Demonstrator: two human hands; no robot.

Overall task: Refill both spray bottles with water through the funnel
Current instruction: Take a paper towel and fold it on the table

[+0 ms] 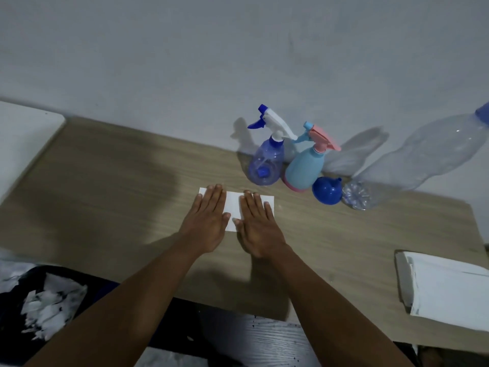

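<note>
While both my hands lie flat, palms down and fingers spread, holding nothing, left hand [205,221] and right hand [258,225] rest side by side on a white sheet of paper [234,207] on the wooden table [105,194], paper stack [447,290] at the right edge. Behind it by the wall: clear blue spray bottle [266,160] with white-blue trigger, light blue spray bottle [304,165] with pink trigger beside it, blue funnel [326,190] lying against that one, big clear water bottle [423,160] tilted rightmost. No readable labels.
</note>
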